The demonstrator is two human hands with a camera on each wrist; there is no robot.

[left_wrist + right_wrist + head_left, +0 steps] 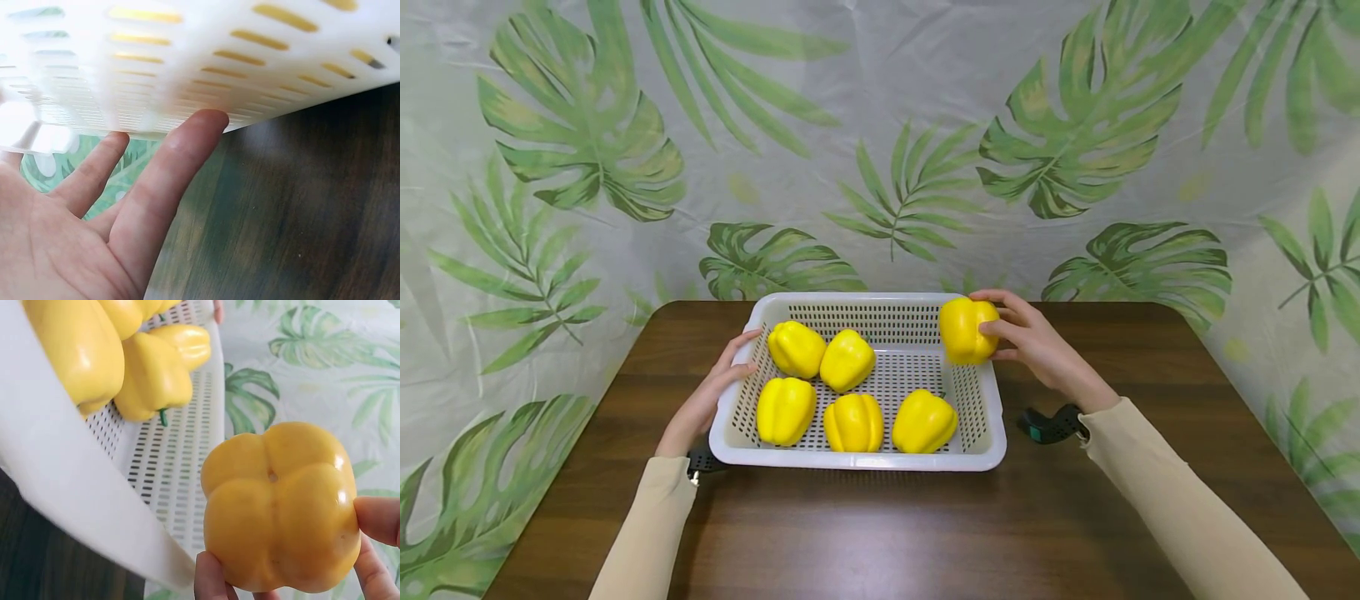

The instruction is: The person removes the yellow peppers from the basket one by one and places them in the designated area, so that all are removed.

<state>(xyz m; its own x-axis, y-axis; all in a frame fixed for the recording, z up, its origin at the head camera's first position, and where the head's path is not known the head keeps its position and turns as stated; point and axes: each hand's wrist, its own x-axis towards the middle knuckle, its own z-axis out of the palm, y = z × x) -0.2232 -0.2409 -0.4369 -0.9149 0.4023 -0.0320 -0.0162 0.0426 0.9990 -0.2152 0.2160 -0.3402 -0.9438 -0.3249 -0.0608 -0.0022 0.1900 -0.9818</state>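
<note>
My right hand (1030, 342) holds a yellow bell pepper (967, 331) above the back right corner of a white perforated plastic basket (857, 460). In the right wrist view, fingertips and thumb grip the sides of that pepper (281, 506), its lobed end towards the camera. Several more yellow bell peppers lie inside the basket, among them one at the front right (924, 422) and one at the back left (796, 349). At the basket's left side is my left hand (707, 398). Its extended fingers (162, 181) touch the slotted outer wall in the left wrist view.
The basket stands on a dark brown wooden table (865, 533). Behind the table hangs a pale cloth (917, 50) printed with green leaves. Black straps (1051, 425) are on both wrists, below beige sleeves (1172, 492).
</note>
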